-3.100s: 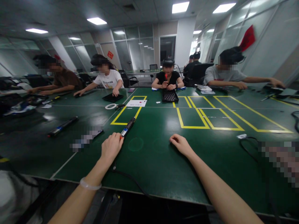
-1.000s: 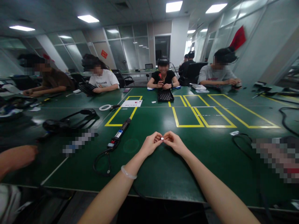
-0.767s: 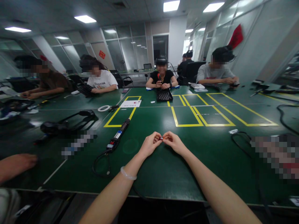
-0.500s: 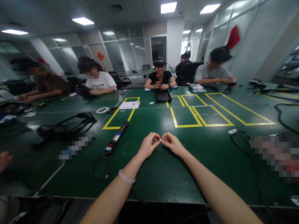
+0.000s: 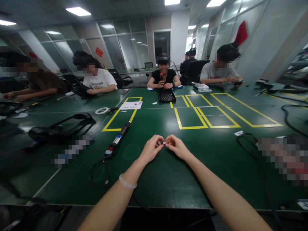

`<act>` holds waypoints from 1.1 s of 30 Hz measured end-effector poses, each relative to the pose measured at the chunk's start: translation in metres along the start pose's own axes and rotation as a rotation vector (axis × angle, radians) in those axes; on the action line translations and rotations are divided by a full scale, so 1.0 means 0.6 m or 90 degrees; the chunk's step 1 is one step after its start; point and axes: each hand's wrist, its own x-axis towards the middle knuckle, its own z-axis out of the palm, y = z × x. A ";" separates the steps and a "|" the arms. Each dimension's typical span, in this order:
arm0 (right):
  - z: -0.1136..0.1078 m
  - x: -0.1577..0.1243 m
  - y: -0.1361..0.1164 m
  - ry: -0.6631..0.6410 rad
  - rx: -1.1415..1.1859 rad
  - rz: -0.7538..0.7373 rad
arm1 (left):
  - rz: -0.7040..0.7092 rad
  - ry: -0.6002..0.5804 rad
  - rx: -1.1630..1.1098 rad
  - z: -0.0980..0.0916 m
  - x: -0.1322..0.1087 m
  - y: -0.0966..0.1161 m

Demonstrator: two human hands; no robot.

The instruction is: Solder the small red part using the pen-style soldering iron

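My left hand [image 5: 150,149] and my right hand [image 5: 176,147] meet fingertip to fingertip over the green table [image 5: 168,173]. Both pinch one tiny silver and red part [image 5: 164,142] between thumbs and forefingers. A pale bangle [image 5: 126,182] circles my left wrist. To the left of my left hand lies a black corded tool [image 5: 118,139] with a blue and silver band; its cable [image 5: 98,168] loops toward the table's near edge.
Yellow tape rectangles [image 5: 192,115] mark the table ahead. A black tray [image 5: 167,95] sits before a person opposite. A black strapped device [image 5: 60,128] lies at left, a black cable [image 5: 247,141] at right. A white tape roll [image 5: 101,111] and a paper sheet [image 5: 131,105] lie farther off. Several people sit around.
My left hand left the corded tool and joined my right hand on the small part. Since a second ago the pinch has held; a person's hand at the left edge has withdrawn.
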 end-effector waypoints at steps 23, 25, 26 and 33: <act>-0.011 -0.008 -0.015 -0.024 0.056 0.058 | -0.028 -0.013 0.023 -0.035 -0.009 -0.003; -0.010 -0.008 -0.015 -0.024 0.045 0.060 | -0.044 0.007 0.081 -0.068 -0.021 -0.016; -0.010 -0.007 -0.015 -0.026 0.041 0.061 | -0.054 0.020 0.128 -0.089 -0.030 -0.025; -0.010 -0.006 -0.013 -0.034 0.042 0.061 | -0.335 0.113 0.560 -0.238 -0.119 -0.107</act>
